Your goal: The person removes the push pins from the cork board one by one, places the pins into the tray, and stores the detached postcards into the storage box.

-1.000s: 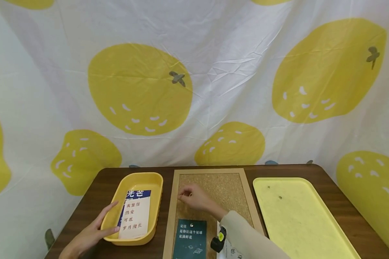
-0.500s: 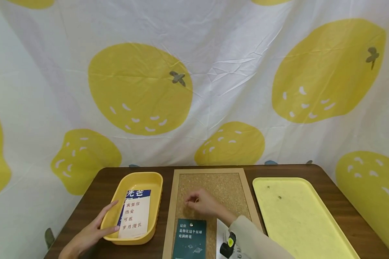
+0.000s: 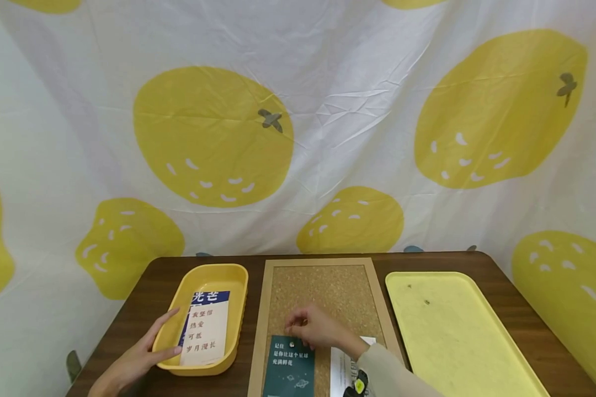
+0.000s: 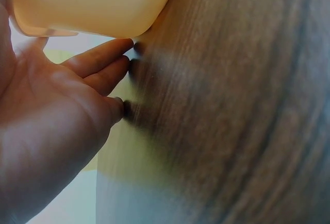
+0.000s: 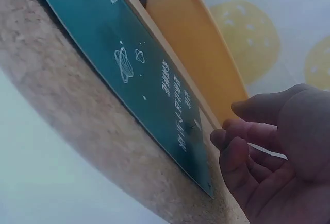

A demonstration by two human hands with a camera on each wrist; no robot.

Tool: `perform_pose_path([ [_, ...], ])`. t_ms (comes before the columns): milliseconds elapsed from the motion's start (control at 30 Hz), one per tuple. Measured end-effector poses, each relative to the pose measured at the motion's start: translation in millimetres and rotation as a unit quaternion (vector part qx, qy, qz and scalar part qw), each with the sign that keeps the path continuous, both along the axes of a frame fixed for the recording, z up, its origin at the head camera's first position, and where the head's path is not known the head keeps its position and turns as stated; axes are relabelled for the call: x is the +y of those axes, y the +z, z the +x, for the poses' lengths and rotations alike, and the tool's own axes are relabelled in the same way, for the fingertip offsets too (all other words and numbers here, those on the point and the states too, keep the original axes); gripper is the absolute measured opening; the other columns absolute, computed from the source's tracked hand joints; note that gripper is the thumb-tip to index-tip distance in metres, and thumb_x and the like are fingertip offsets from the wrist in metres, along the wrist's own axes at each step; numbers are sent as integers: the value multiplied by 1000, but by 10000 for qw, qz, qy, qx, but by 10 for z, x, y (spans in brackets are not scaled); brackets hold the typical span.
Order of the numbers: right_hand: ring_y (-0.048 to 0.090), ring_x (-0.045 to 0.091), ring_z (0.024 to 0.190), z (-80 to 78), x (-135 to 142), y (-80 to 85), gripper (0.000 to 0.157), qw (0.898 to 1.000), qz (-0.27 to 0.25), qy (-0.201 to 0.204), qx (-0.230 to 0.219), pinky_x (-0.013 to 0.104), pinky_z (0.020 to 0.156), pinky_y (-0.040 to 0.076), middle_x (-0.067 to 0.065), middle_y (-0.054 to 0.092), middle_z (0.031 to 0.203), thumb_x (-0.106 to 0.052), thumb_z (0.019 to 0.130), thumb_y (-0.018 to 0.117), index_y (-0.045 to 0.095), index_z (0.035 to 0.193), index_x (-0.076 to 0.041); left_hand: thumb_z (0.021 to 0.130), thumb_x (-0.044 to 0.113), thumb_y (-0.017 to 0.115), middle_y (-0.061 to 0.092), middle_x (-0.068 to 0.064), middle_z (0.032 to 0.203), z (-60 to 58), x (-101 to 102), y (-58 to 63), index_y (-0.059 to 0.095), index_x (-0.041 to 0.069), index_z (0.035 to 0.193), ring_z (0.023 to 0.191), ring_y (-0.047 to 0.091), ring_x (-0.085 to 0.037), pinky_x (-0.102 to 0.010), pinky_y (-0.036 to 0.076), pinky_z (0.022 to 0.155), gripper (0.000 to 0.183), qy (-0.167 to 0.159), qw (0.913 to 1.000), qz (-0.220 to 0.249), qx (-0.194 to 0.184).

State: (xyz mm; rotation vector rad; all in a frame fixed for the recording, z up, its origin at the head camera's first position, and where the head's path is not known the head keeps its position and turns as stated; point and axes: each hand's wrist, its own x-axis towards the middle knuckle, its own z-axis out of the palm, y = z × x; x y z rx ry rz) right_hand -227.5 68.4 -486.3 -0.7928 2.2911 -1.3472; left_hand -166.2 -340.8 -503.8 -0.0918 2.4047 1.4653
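My left hand (image 3: 131,361) holds the near left corner of a deep yellow plastic tray (image 3: 243,320). Its thumb and index finger reach over the rim, while the other fingers (image 4: 105,74) lie outside, low beside the table. Inside the tray is a white card (image 3: 208,336) with red writing, on a blue and white card. My right hand (image 3: 318,325) is over a cork board (image 3: 328,286), at the top edge of a dark green card (image 3: 289,372). Its loosely curled fingers are close to the card's small pushpin (image 3: 292,344); no object shows between them.
A white card (image 3: 340,372) with print lies on the board under the right forearm. Right of the board is a shallow pale yellow tray (image 3: 462,331). The brown table (image 3: 144,292) ends at a hanging cloth with a lemon print.
My right hand has come nearer along the board, from its upper left part to the top of the green card. My left hand has kept its place on the deep tray.
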Motion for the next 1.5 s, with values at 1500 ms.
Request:
perform_pose_path([
  [1500,50,2,46,206,81,-139,10,9999,-117,-56,79,16,40,41,-7,58,61,-3,85,75,75,94,-3,92,31,70,12,-25,157,16,31,39,9,23,158,131,37,-39,-47,42,105,90,41,9998,136,-139],
])
